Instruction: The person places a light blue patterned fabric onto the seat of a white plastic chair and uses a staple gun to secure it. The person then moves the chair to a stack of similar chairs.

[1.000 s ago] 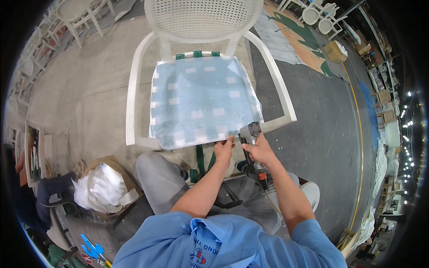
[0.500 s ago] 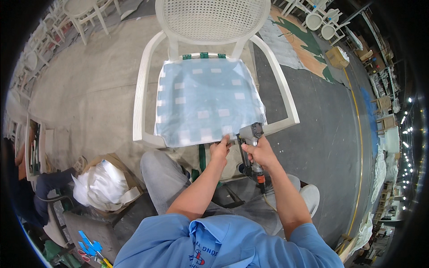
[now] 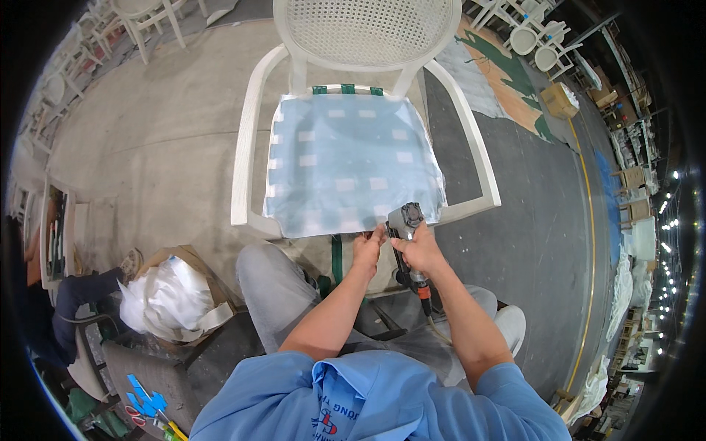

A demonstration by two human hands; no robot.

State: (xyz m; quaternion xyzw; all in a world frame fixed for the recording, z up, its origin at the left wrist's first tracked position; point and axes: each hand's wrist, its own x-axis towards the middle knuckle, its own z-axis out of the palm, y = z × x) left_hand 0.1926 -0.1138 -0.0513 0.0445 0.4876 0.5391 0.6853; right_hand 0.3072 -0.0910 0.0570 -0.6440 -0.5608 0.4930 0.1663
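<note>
Air tool (image 3: pixel 404 217) tight in the right hand (image 3: pixel 423 251), seat cover (image 3: pixel 351 158) edge at the left hand (image 3: pixel 365 252) (hold unclear).

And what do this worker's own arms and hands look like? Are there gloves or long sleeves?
No gloves: the left hand and right hand are both bare, with no watch visible. The forearms are bare too, below short, plain light-blue sleeves belonging to a collared shirt. Any ring would be too small to make out.
</note>
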